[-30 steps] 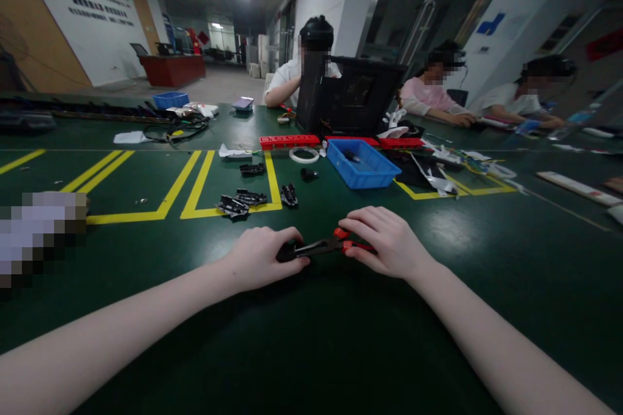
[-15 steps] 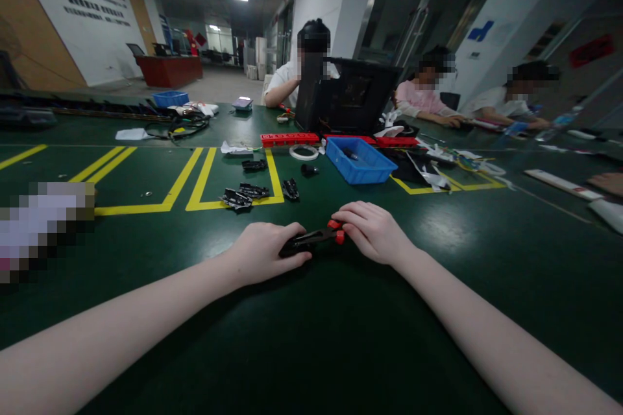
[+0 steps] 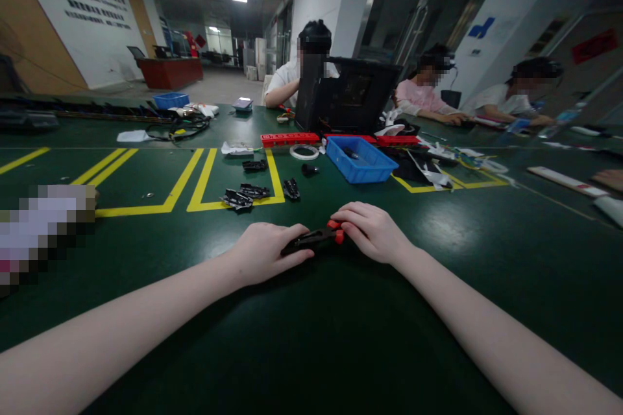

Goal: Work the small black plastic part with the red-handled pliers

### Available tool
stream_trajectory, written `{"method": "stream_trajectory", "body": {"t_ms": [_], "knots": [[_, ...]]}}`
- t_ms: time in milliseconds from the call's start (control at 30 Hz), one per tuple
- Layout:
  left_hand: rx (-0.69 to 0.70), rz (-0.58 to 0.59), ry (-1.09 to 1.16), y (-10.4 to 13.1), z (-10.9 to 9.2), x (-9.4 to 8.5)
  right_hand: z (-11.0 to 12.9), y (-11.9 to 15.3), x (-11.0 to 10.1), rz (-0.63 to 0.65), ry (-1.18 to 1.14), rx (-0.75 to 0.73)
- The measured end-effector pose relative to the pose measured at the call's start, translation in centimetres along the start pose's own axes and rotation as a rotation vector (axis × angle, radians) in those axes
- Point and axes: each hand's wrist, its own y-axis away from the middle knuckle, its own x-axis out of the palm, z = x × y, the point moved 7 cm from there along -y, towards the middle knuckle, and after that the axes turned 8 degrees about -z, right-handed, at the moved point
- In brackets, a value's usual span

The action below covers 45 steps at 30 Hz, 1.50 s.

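Observation:
Red-handled pliers (image 3: 321,237) lie between my two hands, jaws pointing left. My right hand (image 3: 372,231) is closed around their handles, of which only the red ends near the jaws show. Between the thumb and fingers of my left hand (image 3: 265,253) is a dark, narrow black part (image 3: 291,246), mostly covered by the hand. The plier jaws reach this part; whether they bite on it I cannot tell. Several similar black parts (image 3: 238,199) with silvery bits lie on the green table beyond my left hand.
Behind the hands stand a blue bin (image 3: 360,162), a white ring (image 3: 304,152), a short black cylinder (image 3: 310,170) and red strips (image 3: 289,139). A large black case (image 3: 357,94) is farther back. Other people sit across the table and at the right. A blurred-out object (image 3: 43,227) lies left.
The pliers and the fingers of my left hand have shifted very slightly. Both hands keep their hold, and the things on the table stay in place.

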Motion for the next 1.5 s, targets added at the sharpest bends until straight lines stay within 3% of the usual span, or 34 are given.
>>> {"method": "stream_trajectory", "body": {"t_ms": [800,1500], "knots": [[-0.007,0.010,0.011,0.0,-0.1,0.0,-0.6,0.3,-1.5,-0.164,0.056,-0.014],[0.023,-0.025,0.072,0.0,0.0,-0.3,0.2,0.2,-0.9,-0.099,0.067,-0.048]]}}
